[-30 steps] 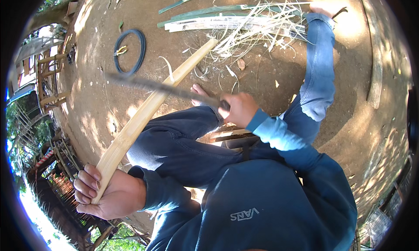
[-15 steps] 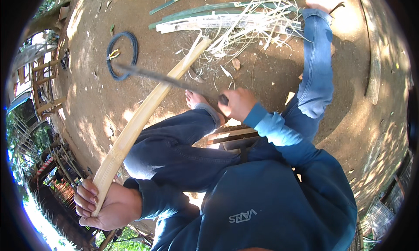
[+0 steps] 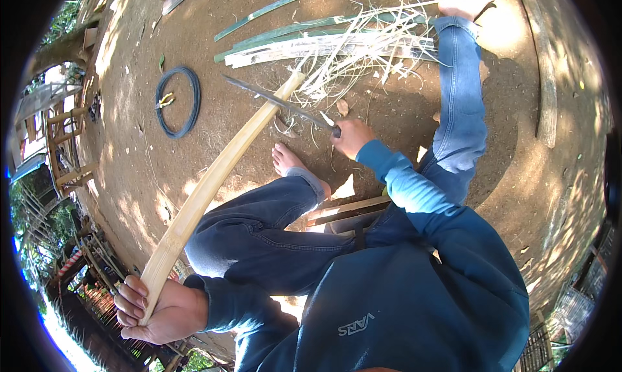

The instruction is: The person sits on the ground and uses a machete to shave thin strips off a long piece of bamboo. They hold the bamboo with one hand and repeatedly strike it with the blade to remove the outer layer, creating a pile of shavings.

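A long pale strip of split bamboo (image 3: 217, 181) slants from the lower left up toward the middle. My left hand (image 3: 162, 310) is closed round its near end, fingers wrapped over the edge. In my right hand (image 3: 354, 139) is the dark handle of a long-bladed knife (image 3: 304, 113). The blade lies across the strip close to its far end and points left. Whether its edge bites into the bamboo cannot be made out. Just beyond the strip's tip is a tangle of thin pale shavings (image 3: 363, 45).
Green and whitish bamboo strips (image 3: 285, 38) lie on the dirt ground ahead, partly under the shavings. A coil of dark tubing or cable (image 3: 195, 106) rests to the left. My legs are spread, with a bare foot (image 3: 288, 159) in the middle. A pole (image 3: 547, 106) lies at the right.
The knife has slid along the strip toward its far end, and my right hand has moved slightly outward. My left hand keeps its hold on the near end.
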`<action>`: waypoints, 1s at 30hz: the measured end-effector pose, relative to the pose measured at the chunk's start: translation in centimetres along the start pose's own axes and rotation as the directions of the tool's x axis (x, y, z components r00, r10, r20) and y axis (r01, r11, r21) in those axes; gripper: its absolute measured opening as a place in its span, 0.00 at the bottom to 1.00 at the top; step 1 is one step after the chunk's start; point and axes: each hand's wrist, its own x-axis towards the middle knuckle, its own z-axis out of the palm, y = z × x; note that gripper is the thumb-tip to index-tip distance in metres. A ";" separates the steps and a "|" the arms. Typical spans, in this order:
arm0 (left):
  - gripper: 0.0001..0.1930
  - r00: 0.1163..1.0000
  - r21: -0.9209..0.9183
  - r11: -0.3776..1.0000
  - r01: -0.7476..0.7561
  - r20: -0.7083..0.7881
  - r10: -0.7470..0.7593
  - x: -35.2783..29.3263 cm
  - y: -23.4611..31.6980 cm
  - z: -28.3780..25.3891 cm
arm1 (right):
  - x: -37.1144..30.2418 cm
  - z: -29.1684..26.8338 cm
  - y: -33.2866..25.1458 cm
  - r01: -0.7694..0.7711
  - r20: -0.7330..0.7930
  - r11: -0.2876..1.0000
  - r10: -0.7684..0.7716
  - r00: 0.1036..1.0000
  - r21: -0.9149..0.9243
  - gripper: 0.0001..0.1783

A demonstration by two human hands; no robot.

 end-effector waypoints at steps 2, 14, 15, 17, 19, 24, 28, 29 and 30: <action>0.18 1.000 0.004 1.000 0.007 -0.002 -0.007 0.0 0.0 0.0 | -0.1 0.3 0.0 0.037 -0.013 0.999 -0.037 0.999 0.005 0.12; 0.20 0.998 -0.082 0.995 0.056 0.010 -0.056 2.3 -1.3 -0.2 | 3.4 1.3 4.2 -0.161 0.002 0.987 0.161 0.987 0.025 0.16; 0.21 0.997 -0.082 0.994 0.070 0.040 -0.067 2.8 -1.4 -0.2 | 3.2 1.6 4.1 -0.162 -0.001 0.987 0.162 0.987 0.005 0.16; 0.21 0.993 -0.098 0.990 0.098 0.080 -0.091 3.3 -1.5 -0.8 | 2.2 1.5 3.2 -0.129 0.031 0.992 0.129 0.991 -0.013 0.15; 0.23 0.981 -0.131 0.981 0.146 0.146 -0.126 4.0 -1.6 -1.3 | 2.4 1.1 3.7 -0.168 0.059 0.985 0.166 0.984 0.032 0.14; 0.24 0.979 -0.137 0.977 0.161 0.148 -0.141 5.1 -2.3 -1.0 | 2.0 2.0 4.8 -0.150 -0.012 0.988 0.151 0.989 0.046 0.14; 0.24 0.972 -0.119 0.974 0.195 0.158 -0.176 7.2 -3.3 -1.7 | 1.1 2.3 5.5 -0.108 -0.057 0.990 0.113 0.992 0.087 0.14; 0.24 0.982 -0.087 0.983 0.160 0.117 -0.149 7.8 -3.6 -1.4 | 2.1 2.5 6.1 -0.212 -0.086 0.974 0.219 0.972 0.082 0.14; 0.24 0.990 -0.054 0.991 0.126 0.077 -0.122 8.2 -3.8 -1.1 | 2.6 2.8 6.7 -0.195 -0.075 0.978 0.200 0.977 0.068 0.14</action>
